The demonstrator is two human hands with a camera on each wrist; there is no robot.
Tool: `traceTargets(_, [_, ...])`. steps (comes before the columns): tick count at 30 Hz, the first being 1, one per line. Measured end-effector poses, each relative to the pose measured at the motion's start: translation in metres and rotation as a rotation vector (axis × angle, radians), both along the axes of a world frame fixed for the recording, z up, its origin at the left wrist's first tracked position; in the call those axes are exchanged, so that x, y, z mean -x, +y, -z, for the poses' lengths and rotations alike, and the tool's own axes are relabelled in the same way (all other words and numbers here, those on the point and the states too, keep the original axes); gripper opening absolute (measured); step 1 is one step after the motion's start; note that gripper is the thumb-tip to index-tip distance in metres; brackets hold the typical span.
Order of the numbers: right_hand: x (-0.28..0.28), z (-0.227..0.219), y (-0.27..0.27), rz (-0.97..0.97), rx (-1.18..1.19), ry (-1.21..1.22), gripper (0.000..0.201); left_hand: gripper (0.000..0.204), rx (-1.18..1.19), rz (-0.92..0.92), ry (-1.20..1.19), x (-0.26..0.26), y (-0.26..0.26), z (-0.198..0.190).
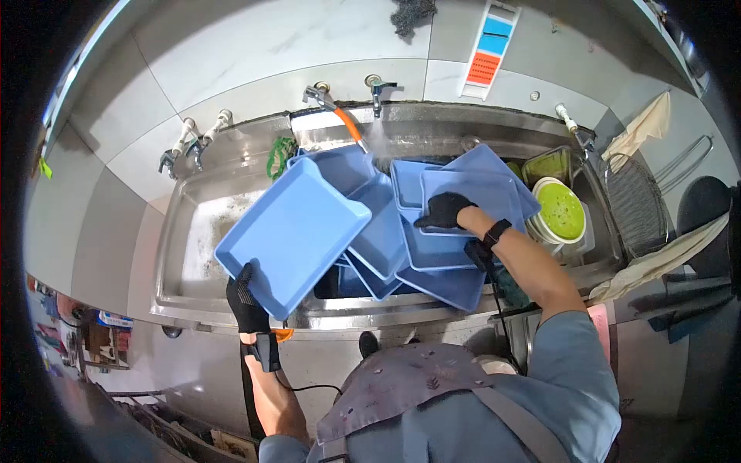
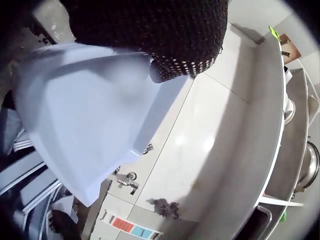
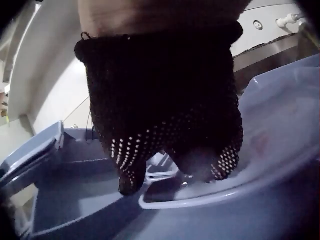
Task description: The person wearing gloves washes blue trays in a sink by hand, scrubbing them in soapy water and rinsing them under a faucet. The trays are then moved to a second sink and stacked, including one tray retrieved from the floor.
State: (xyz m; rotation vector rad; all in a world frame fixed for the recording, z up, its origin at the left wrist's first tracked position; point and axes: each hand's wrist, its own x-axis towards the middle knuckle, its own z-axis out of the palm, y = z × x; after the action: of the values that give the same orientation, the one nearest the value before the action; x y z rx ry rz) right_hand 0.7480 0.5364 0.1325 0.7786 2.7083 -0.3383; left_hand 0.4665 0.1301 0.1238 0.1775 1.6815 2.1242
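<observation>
In a black dotted glove, the left hand [image 1: 248, 302] grips the near edge of a large blue tray [image 1: 293, 231], tilted above the left part of the sink. The left wrist view shows that tray [image 2: 95, 115] close up, with the gloved hand [image 2: 155, 35] at its edge. The gloved right hand [image 1: 445, 211] is at the left edge of another blue tray [image 1: 482, 189] on the pile. Seen from the right wrist, the hand [image 3: 165, 110] has its fingers bent at that tray's rim [image 3: 200, 201]. More blue trays [image 1: 378, 224] lie overlapped beneath.
Water runs from a tap [image 1: 377, 86] at the back wall. An orange hose [image 1: 349, 126] hangs beside it. Suds lie in the left basin [image 1: 202, 231]. At the right are a white tub with a green top [image 1: 562, 211] and a wire strainer [image 1: 637, 204].
</observation>
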Motion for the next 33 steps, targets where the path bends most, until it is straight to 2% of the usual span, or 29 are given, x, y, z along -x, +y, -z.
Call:
traceTargets(1, [-0.005,0.001,-0.001,-0.13,0.039,0.026,0.074,0.035,-0.005,0.005,0.002,-0.001,0.002,0.001])
traceTargets(3, [-0.019,-0.023,-0.011,-0.22,0.098,-0.019,0.068,0.034,0.006,0.036,0.067,-0.007,0.005,0.001])
traceTargets(5, [-0.034,-0.016,-0.005,-0.24,-0.122,-0.23,0.058,0.034,0.006,0.039,0.035,-0.008,0.006,0.005])
traceTargets(6, [-0.045,-0.014,-0.006,-0.3,-0.221,-0.267,0.042,0.035,0.009,0.048,0.014,-0.007,0.005,0.005])
traceTargets(7, [-0.056,0.007,-0.003,-0.254,-0.33,-0.207,0.024,0.035,0.008,0.041,0.015,-0.006,0.005,0.007])
traceTargets(9, [-0.067,0.029,0.001,-0.267,-0.428,0.011,0.015,0.035,-0.027,0.035,-0.022,-0.007,0.009,0.007])
traceTargets(13, [-0.039,0.032,-0.003,-0.292,-0.52,0.135,0.013,0.033,0.067,0.036,0.041,-0.009,0.009,0.001])
traceTargets(15, [-0.006,0.027,-0.004,-0.284,-0.459,0.162,0.013,0.033,0.061,0.042,0.016,-0.012,0.01,0.001])
traceTargets(18, [0.042,0.026,-0.005,-0.206,-0.53,0.156,0.014,0.032,0.147,0.064,0.011,-0.015,0.007,0.004])
traceTargets(21, [0.075,0.046,0.004,-0.206,-0.572,0.171,0.015,0.03,0.094,0.031,0.021,-0.02,0.004,0.009])
traceTargets(22, [0.083,0.05,0.009,-0.151,-0.513,0.211,0.017,0.03,0.094,0.056,0.017,-0.018,0.001,0.01])
traceTargets(23, [0.085,0.055,0.013,-0.16,-0.512,0.209,0.017,0.03,0.094,0.049,0.012,-0.019,-0.001,0.013])
traceTargets(25, [0.085,0.059,0.024,-0.234,-0.355,0.364,0.02,0.031,0.04,0.048,0.032,-0.023,0.0,0.007])
traceTargets(26, [0.087,0.056,0.03,-0.216,-0.238,0.236,0.023,0.031,0.041,0.045,0.034,-0.023,0.0,0.003])
traceTargets(27, [0.082,0.043,0.031,-0.218,-0.239,0.236,0.023,0.031,0.062,0.05,0.008,-0.024,0.0,0.0])
traceTargets(29, [0.06,0.009,0.027,-0.359,-0.207,0.241,0.027,0.032,0.084,0.063,-0.028,-0.028,0.001,-0.004])
traceTargets(31, [0.041,-0.007,0.05,-0.346,-0.119,0.094,0.029,0.032,0.052,0.04,-0.018,-0.03,0.004,-0.005])
traceTargets(33, [0.014,-0.016,0.071,-0.24,-0.224,-0.049,0.03,0.032,0.074,0.064,0.017,-0.028,0.002,0.0])
